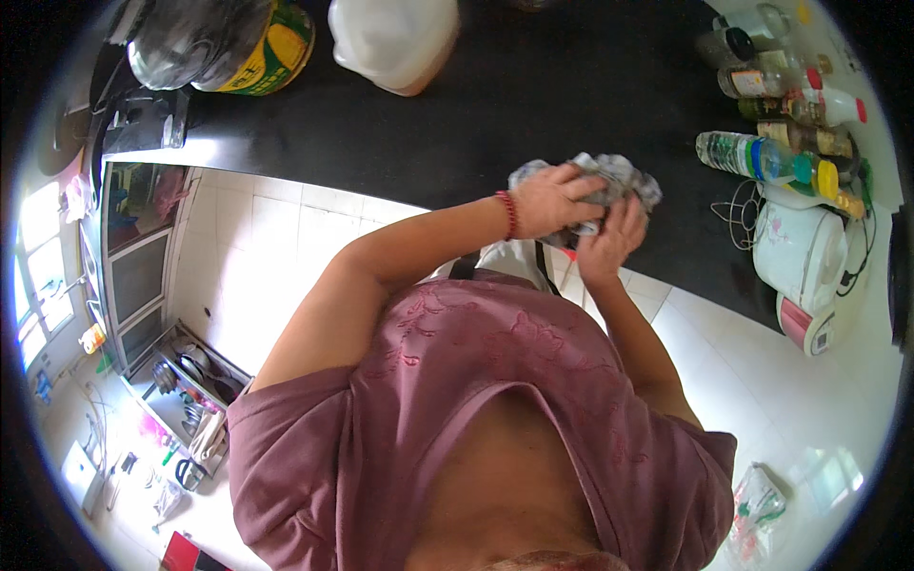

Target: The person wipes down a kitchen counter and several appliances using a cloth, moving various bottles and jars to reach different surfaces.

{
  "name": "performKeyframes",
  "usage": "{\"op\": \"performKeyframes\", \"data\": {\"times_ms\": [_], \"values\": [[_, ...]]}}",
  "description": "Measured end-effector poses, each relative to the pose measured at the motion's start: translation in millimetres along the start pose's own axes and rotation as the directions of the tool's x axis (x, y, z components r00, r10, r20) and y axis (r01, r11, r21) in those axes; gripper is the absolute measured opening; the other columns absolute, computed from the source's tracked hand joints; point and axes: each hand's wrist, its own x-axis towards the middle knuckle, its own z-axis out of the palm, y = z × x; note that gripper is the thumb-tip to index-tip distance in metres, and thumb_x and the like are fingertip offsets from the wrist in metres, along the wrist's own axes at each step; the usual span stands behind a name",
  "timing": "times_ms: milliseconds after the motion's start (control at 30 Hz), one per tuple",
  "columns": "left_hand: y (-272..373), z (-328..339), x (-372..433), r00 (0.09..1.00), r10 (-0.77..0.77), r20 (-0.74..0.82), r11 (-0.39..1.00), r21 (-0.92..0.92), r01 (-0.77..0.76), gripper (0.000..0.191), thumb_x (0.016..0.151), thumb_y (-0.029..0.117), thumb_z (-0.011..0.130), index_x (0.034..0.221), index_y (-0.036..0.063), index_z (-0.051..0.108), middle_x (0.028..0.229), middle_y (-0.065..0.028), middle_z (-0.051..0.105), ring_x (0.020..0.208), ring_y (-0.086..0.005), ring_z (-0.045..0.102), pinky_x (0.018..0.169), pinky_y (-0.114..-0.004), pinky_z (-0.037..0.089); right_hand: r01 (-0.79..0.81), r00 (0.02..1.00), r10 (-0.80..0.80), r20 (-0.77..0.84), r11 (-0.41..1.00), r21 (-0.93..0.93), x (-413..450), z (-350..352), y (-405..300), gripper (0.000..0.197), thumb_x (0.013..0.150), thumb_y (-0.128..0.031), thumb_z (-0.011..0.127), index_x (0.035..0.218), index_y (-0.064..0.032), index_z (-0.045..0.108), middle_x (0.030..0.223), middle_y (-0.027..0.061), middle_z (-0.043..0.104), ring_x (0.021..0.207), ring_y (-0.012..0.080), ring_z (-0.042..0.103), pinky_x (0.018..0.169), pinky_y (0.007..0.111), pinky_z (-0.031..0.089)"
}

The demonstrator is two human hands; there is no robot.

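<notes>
A crumpled grey-and-white cloth (594, 175) is bunched at the front edge of the black countertop (443, 135). My left hand (558, 201), with a red beaded bracelet at the wrist, grips the cloth's left part. On its right side, my right hand (615, 234) grips it too, fingers pressed into the folds. The two hands are close together. Some of the cloth's underside is hidden by the hands.
Large plastic bottles (275, 53) and a whitish plastic container (395, 39) stand at the back left. Several bottles (753, 155), a wire stand (742, 214) and a white appliance (796, 246) line the right side. An open drawer (189, 385) holds kitchenware at lower left; a plastic bag (757, 507) lies lower right.
</notes>
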Motion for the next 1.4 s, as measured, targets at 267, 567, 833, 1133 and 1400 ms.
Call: {"op": "performKeyframes", "data": {"times_ms": [267,567,833,1133,1400], "values": [[-64,-111,-194,0.860,-0.388,-0.332,0.863,0.198,0.465,0.045,0.062,0.009,0.070,0.104,0.0198,0.063,0.121,-0.0100,0.053,0.110,-0.0369,0.048,0.092,-0.045,0.043,0.368,0.907,-0.414,0.080,0.869,0.330,71,66,-223,0.046,0.066,-0.018,0.064,0.106,-0.0003,0.051,0.117,0.0204,0.043,0.104,0.0427,0.042,0.086,0.056,0.032],[-64,-131,-241,0.666,-0.600,-0.442,0.705,0.101,0.702,0.046,0.064,-0.005,0.063,0.107,0.0122,0.062,0.124,-0.0171,0.048,0.109,-0.0396,0.045,0.093,-0.046,0.041,0.511,0.817,-0.576,0.039,0.753,0.414,71,97,-268,0.047,0.074,-0.026,0.067,0.114,-0.0074,0.049,0.120,0.0149,0.044,0.113,0.0363,0.039,0.099,0.052,0.029],[-51,-126,-192,0.602,-0.686,-0.409,0.719,-0.247,0.650,0.038,0.058,0.000,0.063,0.096,0.0075,0.066,0.113,-0.0137,0.056,0.103,-0.0340,0.054,0.089,-0.038,0.046,0.293,0.883,-0.464,0.078,0.673,0.679,84,53,-206,0.041,0.075,-0.019,0.067,0.113,-0.0067,0.056,0.111,0.0126,0.055,0.101,0.0303,0.051,0.086,0.044,0.042],[-49,-185,-130,0.273,-0.688,-0.673,0.715,-0.563,0.414,0.038,0.063,-0.008,0.051,0.099,0.0010,0.061,0.101,-0.0054,0.059,0.095,-0.0159,0.054,0.086,-0.026,0.041,-0.159,0.927,-0.299,0.227,0.236,0.959,175,-35,-235,0.038,0.091,-0.001,0.051,0.128,0.0032,0.046,0.120,0.0117,0.056,0.096,0.0151,0.059,0.081,0.027,0.048],[-48,-259,-84,0.253,-0.555,-0.792,0.831,-0.517,0.204,0.051,0.071,-0.009,0.053,0.121,0.0011,0.053,0.114,-0.0092,0.058,0.105,-0.0157,0.054,0.091,-0.026,0.042,-0.485,0.788,-0.439,0.432,-0.008,0.875,209,-27,-259,0.052,0.084,0.000,0.047,0.135,-0.0024,0.041,0.126,0.0086,0.051,0.098,0.0147,0.056,0.078,0.026,0.045]]}}
